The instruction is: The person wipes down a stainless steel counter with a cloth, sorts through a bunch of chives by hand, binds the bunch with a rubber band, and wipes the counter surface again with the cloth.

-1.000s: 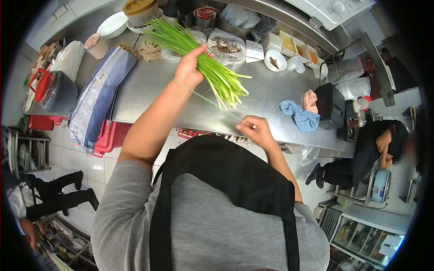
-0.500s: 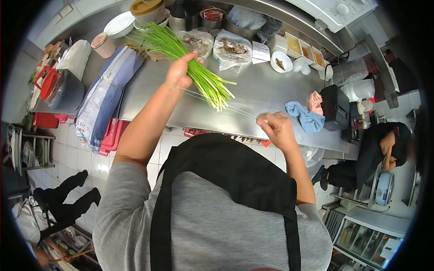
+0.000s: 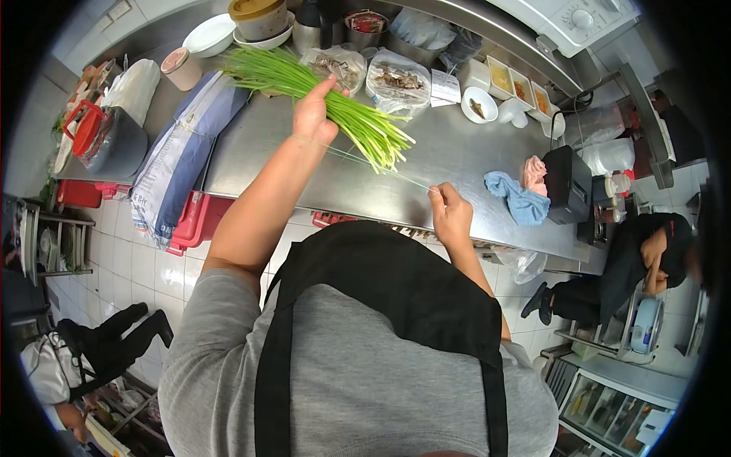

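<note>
My left hand (image 3: pixel 313 116) is wrapped round a thick bunch of green chives (image 3: pixel 364 126), held above the steel counter. The pale cut ends point right and towards me, while the leafy tips fan out to the upper left. A thin pale string (image 3: pixel 411 181) runs from around my left wrist, past the cut ends, to my right hand (image 3: pixel 452 215). That hand pinches the string between thumb and fingers near the counter's front edge, and the string looks taut.
On the steel counter (image 3: pixel 266 164) are a blue-and-white sack (image 3: pixel 183 145), bagged dried food (image 3: pixel 397 82), a small white bowl (image 3: pixel 478 105), a blue cloth (image 3: pixel 518 198) and a black box-shaped appliance (image 3: pixel 568 184). One person (image 3: pixel 640 259) stands at right, another (image 3: pixel 99 335) at lower left.
My left hand and the chives have shifted slightly right and up. My right hand has moved a little left, its fingers now more upright, still pinching the string.
</note>
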`<action>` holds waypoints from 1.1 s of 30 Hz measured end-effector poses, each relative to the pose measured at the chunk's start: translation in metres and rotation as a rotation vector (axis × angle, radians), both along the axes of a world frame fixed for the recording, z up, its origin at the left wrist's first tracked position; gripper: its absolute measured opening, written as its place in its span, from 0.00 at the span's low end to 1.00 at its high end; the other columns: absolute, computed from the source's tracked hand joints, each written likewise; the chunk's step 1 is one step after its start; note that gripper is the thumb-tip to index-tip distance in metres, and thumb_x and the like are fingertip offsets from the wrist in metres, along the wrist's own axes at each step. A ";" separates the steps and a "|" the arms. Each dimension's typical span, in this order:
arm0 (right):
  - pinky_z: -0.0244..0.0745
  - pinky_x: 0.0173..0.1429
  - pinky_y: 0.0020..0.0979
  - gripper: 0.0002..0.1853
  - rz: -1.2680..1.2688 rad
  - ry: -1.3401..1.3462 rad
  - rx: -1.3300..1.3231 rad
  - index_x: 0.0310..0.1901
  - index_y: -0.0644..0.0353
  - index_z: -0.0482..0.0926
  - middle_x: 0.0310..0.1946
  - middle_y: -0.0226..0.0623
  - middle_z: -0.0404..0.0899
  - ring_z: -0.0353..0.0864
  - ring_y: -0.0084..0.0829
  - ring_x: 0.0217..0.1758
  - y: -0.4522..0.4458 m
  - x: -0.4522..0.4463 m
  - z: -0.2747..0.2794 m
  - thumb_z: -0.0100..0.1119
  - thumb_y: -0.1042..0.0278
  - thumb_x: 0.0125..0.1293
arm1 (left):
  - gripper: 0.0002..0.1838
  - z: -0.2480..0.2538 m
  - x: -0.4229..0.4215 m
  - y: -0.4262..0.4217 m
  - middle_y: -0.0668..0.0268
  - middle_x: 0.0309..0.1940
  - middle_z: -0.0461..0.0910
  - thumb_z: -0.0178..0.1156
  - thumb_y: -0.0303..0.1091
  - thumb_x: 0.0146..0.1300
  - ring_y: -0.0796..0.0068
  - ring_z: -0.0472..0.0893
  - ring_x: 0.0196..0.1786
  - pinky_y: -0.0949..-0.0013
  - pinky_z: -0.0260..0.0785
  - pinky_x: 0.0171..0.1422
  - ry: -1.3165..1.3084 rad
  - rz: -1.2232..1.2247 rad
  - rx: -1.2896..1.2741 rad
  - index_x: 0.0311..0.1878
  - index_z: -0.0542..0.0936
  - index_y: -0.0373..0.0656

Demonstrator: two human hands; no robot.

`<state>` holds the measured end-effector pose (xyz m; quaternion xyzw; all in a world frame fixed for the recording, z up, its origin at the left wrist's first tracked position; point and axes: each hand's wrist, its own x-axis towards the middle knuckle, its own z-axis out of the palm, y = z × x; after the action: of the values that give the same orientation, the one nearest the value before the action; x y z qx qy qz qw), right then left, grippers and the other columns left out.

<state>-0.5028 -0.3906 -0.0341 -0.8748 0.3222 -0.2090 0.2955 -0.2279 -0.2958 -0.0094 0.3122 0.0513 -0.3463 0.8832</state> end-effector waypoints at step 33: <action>0.58 0.66 0.38 0.44 0.512 -0.219 0.466 0.58 0.62 0.61 0.58 0.46 0.68 0.67 0.41 0.63 -0.011 0.003 0.015 0.65 0.38 0.47 | 0.09 -0.004 0.020 0.030 0.64 0.22 0.71 0.60 0.31 0.58 0.68 0.75 0.30 0.53 0.73 0.47 0.013 -0.082 0.025 0.26 0.71 0.42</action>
<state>-0.4993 -0.4020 -0.0195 -0.8087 0.0979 -0.1416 0.5625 -0.2083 -0.2658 -0.0134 0.3227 0.0486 -0.3834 0.8640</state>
